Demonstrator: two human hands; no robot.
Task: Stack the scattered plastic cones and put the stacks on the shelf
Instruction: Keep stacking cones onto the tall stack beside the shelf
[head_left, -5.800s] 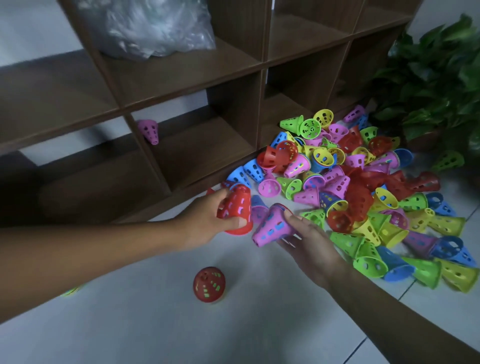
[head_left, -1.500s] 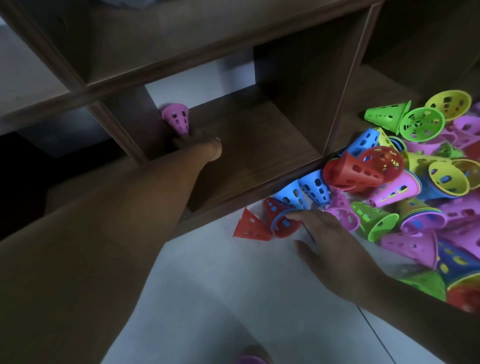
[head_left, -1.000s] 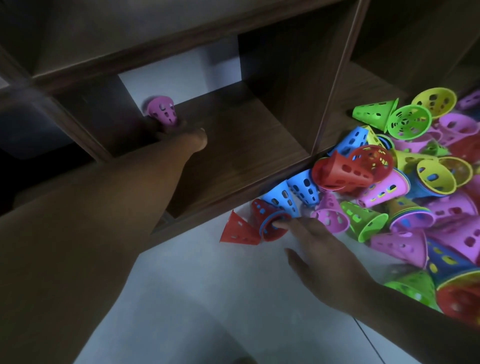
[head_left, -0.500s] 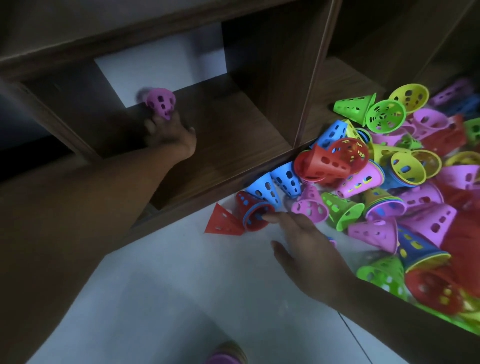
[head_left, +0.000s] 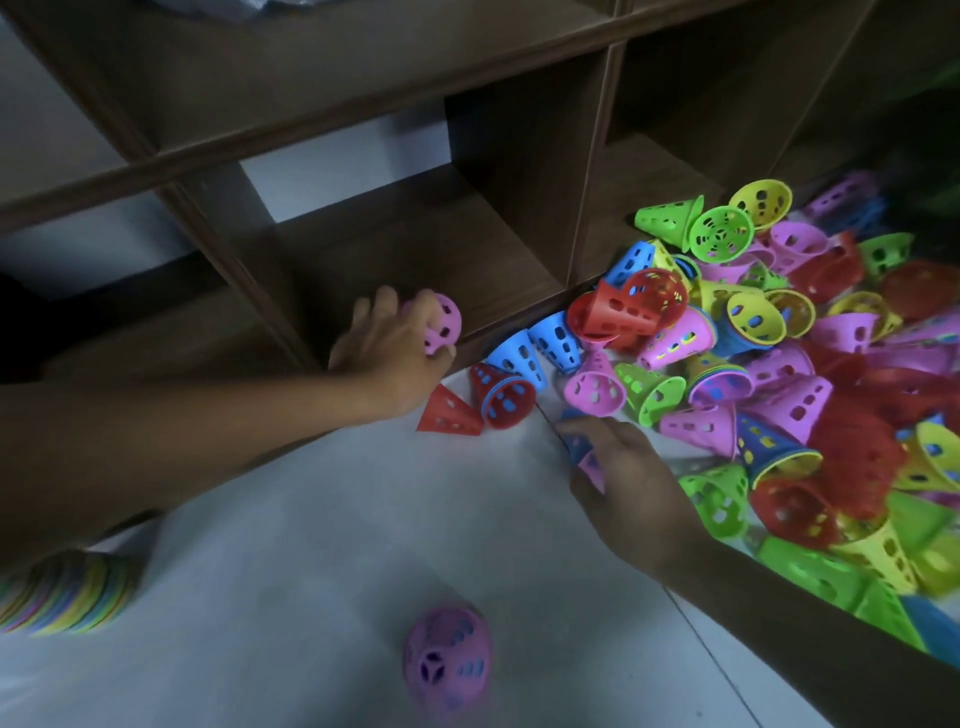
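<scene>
Left hand (head_left: 387, 358) gripping one pink cone (head_left: 439, 323) at shelf (head_left: 467, 249) edge; right hand (head_left: 631, 483) seemingly clutching blurred cones; one pink stack (head_left: 449, 657) nearby.

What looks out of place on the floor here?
Perforated plastic cones in many colours lie tumbled on their sides against the brown wooden shelf, unstacked. One pink cone stack stands alone on the floor, away from the heap.

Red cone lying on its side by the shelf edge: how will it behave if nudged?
The red cone is tapered and on its side, so it probably rolls in an arc. Thin perforated plastic suggests it is light and skids easily on the smooth floor.
</scene>
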